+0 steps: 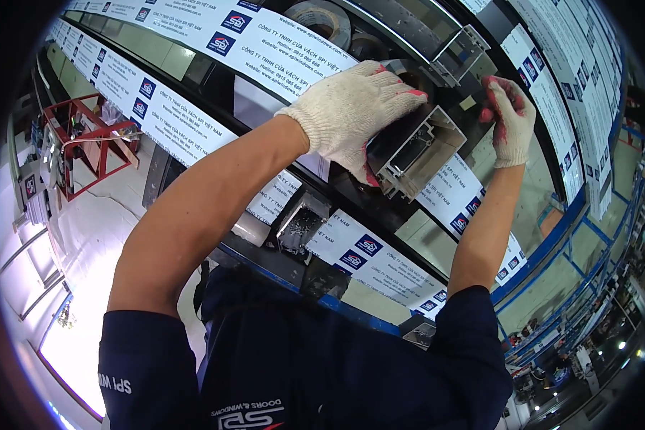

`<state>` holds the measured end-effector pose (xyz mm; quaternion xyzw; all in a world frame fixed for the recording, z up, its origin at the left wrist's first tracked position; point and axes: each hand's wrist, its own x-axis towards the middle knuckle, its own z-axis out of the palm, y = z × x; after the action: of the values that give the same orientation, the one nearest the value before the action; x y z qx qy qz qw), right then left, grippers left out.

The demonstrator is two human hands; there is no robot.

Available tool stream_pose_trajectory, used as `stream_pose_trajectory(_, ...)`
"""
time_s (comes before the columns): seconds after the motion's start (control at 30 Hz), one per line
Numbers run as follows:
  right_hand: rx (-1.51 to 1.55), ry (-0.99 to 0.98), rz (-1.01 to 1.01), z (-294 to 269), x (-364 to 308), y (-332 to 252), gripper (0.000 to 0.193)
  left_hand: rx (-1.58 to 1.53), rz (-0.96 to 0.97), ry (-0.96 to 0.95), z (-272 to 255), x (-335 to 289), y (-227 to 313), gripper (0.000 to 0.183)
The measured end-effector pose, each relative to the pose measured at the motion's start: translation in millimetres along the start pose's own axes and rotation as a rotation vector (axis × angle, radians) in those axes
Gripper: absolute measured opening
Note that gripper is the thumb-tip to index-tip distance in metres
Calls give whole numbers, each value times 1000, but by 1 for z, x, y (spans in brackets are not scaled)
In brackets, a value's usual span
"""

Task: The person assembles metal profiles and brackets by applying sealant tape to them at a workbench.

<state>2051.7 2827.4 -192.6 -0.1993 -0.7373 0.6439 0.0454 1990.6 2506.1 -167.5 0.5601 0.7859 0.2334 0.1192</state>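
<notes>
My left hand [355,115], in a white knit glove with red fingertips, is wrapped over a dark hollow aluminium profile [401,175]. Its thumb lies along the near side and the fingers reach across the top. The profile's cut end, with inner chambers, faces right. To the right of that end, my right hand [512,125] wears a matching glove, fingers curled together. Whatever they may hold is too small to make out. A small beige piece [468,103] shows just left of those fingertips, seemingly apart from them. Beyond it sits another open-ended metal profile [460,57].
Long frame bars covered in printed white film [193,32] run across the bench. Rolls of tape [322,21] lie at the back. A metal box section holding dark bits [301,228] stands near my body. A red metal stand [86,143] is at left, blue racks [580,251] at right.
</notes>
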Motion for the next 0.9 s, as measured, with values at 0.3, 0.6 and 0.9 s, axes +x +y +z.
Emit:
stream_pose_trajectory(0.3, -145, -83, -1, 3, -1, -1, 23, 64, 40, 53, 2, -2, -2, 128)
stream_pose_trajectory(0.6, -174, -131, -38, 6, -5, -6, 23, 112, 71, 33, 5, 5, -4, 129)
stream_pose_trajectory(0.9, -201, -185, -93, 8, 3, 3, 28, 133, 70, 32, 7, 6, -3, 120)
